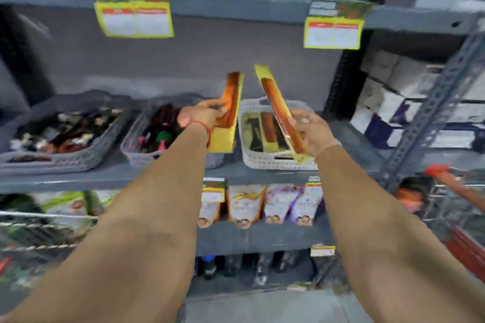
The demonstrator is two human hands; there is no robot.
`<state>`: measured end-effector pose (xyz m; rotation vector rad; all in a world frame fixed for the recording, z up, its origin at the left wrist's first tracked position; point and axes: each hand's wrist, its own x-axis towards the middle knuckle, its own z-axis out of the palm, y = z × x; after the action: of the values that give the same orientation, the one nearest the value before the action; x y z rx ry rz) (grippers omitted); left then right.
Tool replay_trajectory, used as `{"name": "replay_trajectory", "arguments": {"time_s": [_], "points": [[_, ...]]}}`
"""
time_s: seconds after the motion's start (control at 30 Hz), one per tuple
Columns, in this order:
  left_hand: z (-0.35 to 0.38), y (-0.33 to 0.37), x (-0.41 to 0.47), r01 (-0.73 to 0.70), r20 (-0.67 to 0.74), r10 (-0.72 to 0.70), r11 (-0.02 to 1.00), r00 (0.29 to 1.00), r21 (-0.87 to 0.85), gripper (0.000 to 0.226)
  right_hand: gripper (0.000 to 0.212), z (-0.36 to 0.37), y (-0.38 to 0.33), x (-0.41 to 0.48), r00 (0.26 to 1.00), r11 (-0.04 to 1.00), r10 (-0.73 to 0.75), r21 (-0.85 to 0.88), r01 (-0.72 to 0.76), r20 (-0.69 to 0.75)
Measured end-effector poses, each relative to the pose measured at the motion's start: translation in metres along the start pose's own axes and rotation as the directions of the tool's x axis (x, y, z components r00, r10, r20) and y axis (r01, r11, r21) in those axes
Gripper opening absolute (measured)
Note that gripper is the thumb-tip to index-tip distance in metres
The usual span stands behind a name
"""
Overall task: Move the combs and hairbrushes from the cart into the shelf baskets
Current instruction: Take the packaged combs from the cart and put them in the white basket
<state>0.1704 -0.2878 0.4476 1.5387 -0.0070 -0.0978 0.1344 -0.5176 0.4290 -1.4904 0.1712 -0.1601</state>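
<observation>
The left hand (203,114) grips a carded comb (228,113), fingers wrapped round its middle, just left of the white basket (262,158). The right hand (312,131) clasps a second carded comb (279,110), tilted above that basket. More combs (265,132) lie inside it. The cart (451,199) stands right of the basket, lower down.

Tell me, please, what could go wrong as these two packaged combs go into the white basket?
1. The left hand holds its brown comb on a yellow card over the gap between the grey perforated basket and the white perforated plastic basket; released there, it could miss both.
2. The right hand grips its yellow-carded brown comb near the bottom, steeply tilted, so it may slip.
3. The white basket already holds packs; new ones could slide off.
</observation>
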Motion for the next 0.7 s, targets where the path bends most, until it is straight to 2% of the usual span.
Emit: {"name": "replay_trajectory", "arguments": {"time_s": [0.1, 0.17, 0.3, 0.37, 0.47, 0.5, 0.53, 0.6, 0.63, 0.7], "points": [[0.039, -0.009, 0.034, 0.067, -0.048, -0.065, 0.996, 0.997, 0.059, 0.042, 0.030, -0.051, 0.005, 0.044, 0.977, 0.941, -0.054, -0.338, -0.019, -0.206], [0.070, -0.016, 0.051, 0.093, -0.057, -0.088, 0.990, 0.994, 0.106, 0.043, 0.038, -0.071, 0.013, 0.070, 0.973, 0.889, -0.029, -0.451, -0.079, -0.228], [0.125, -0.035, 0.076, 0.118, -0.067, -0.111, 0.986, 0.992, 0.120, 0.044, 0.045, -0.086, 0.034, 0.104, 0.987, 0.881, 0.093, -0.452, -0.142, -0.127], [0.134, -0.045, 0.085, 0.083, -0.080, -0.064, 0.961, 0.995, 0.265, 0.044, 0.045, -0.082, 0.038, 0.113, 0.991, 0.897, 0.119, -0.421, -0.134, -0.061], [0.134, -0.057, 0.099, 0.112, -0.116, -0.062, 0.865, 0.991, 0.489, 0.043, 0.054, -0.074, 0.042, 0.124, 0.989, 0.915, 0.140, -0.385, -0.115, 0.037], [0.133, -0.060, 0.102, 0.126, -0.096, -0.085, 0.791, 0.992, 0.598, 0.045, 0.059, -0.072, 0.047, 0.127, 0.985, 0.890, 0.149, -0.447, -0.094, 0.091], [0.131, -0.065, 0.103, 0.130, -0.058, -0.130, 0.663, 0.990, 0.737, 0.047, 0.063, -0.068, 0.052, 0.125, 0.970, 0.794, 0.185, -0.606, -0.052, 0.159], [0.128, -0.077, 0.104, 0.089, 0.003, -0.238, 0.373, 0.971, 0.924, 0.057, 0.068, -0.066, 0.064, 0.121, 0.934, 0.462, 0.283, -0.884, 0.066, 0.218], [0.127, -0.082, 0.101, 0.074, 0.007, -0.279, 0.279, 0.960, 0.958, 0.060, 0.068, -0.067, 0.067, 0.120, 0.924, 0.367, 0.309, -0.924, 0.102, 0.225], [0.124, -0.086, 0.099, 0.009, 0.046, -0.263, 0.204, 0.964, 0.979, 0.061, 0.070, -0.067, 0.067, 0.120, 0.914, 0.326, 0.332, -0.938, 0.120, 0.232]]}}
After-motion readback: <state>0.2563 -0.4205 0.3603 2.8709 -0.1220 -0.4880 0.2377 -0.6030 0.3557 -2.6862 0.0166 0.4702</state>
